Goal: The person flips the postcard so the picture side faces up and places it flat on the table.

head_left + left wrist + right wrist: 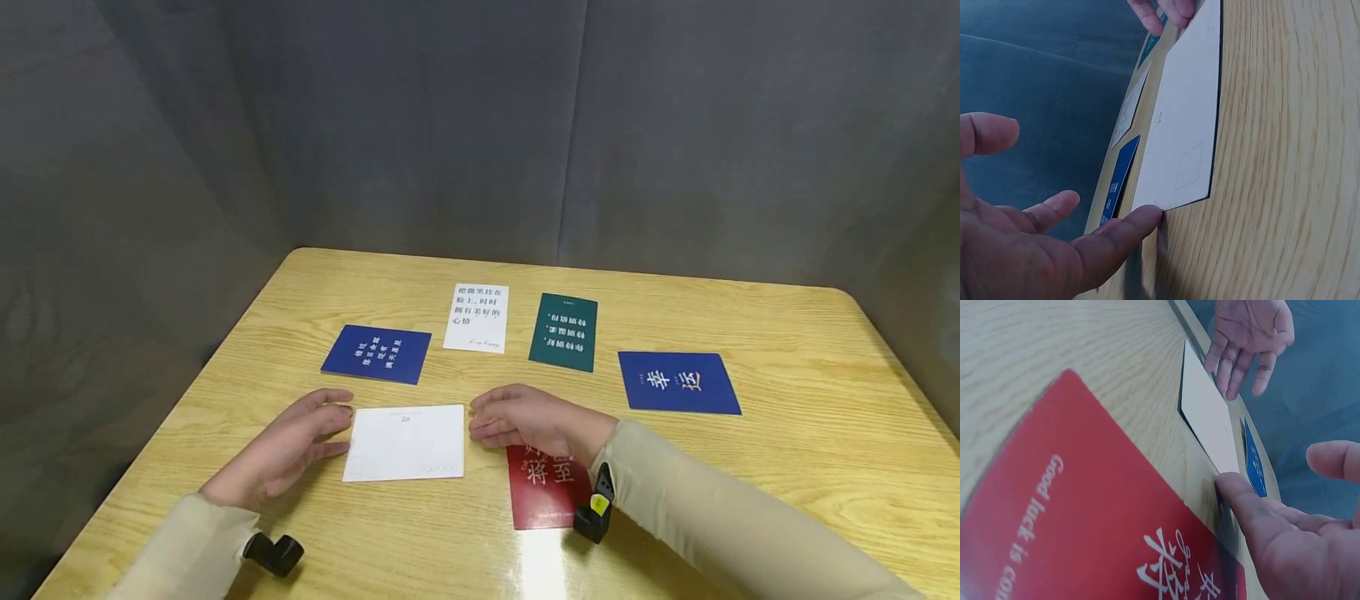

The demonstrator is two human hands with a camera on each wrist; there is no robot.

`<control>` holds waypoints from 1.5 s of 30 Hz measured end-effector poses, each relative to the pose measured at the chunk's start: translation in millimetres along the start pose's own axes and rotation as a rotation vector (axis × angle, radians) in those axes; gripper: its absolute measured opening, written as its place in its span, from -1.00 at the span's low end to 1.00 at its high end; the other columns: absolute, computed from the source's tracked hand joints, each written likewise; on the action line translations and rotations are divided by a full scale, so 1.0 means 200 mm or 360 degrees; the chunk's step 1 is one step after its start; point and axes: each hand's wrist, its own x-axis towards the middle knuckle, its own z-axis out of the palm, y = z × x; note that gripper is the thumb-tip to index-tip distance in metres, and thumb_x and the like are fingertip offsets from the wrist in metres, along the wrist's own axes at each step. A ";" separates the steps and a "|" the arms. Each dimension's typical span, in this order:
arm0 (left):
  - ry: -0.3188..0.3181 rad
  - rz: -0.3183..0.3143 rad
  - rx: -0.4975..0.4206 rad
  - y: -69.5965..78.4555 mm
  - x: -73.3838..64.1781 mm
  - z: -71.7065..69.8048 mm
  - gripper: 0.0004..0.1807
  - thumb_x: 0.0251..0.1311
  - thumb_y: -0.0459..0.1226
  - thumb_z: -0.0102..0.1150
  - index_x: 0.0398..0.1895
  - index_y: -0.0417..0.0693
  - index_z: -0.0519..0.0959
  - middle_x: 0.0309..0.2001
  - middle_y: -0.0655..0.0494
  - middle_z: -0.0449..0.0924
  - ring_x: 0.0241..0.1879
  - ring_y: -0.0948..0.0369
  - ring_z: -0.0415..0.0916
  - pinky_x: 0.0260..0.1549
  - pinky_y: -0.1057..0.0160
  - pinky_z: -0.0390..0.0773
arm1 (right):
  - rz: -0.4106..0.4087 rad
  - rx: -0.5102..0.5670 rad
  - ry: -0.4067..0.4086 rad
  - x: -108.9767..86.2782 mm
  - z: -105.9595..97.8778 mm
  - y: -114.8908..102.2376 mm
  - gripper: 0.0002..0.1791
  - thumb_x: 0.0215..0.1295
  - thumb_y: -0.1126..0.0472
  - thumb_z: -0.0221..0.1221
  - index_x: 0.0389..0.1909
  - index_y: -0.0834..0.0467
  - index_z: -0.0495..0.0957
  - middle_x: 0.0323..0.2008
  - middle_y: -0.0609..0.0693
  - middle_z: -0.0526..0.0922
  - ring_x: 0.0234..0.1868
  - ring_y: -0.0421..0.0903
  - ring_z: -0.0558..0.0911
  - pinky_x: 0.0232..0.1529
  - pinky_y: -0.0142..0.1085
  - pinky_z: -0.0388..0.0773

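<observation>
A blank-faced white postcard (405, 454) with faint printed marks lies on the wooden table between both hands. My left hand (300, 442) is at its left short edge, fingers extended and thumb apart; in the left wrist view a fingertip meets the postcard's corner. On the opposite side, my right hand (525, 419) has its fingers loosely extended, one fingertip right at the postcard's edge in the right wrist view. Under the right hand and wrist lies a red card (546, 504) with white lettering, its upper part hidden from the head view. Neither hand grips anything.
Farther back on the table (787, 333) lie a blue card (377, 354) at left, a white lettered card (476, 318), a green card (564, 332) and another blue card (678, 382) at right. A dark curtain (420, 133) hangs behind the table's far edge.
</observation>
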 end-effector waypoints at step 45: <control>0.0225 0.0144 -0.0211 -0.06 0.06 0.04 -0.74 0.30 -0.61 0.02 0.03 -0.37 0.39 -0.22 0.07 0.50 -0.26 0.24 0.48 -0.27 0.34 0.59 | -0.0065 -0.0110 -0.0009 -0.01 0.00 0.03 -0.54 0.45 0.42 0.12 0.29 0.52 0.34 0.08 0.26 0.61 0.10 0.07 0.66 0.24 -0.10 0.55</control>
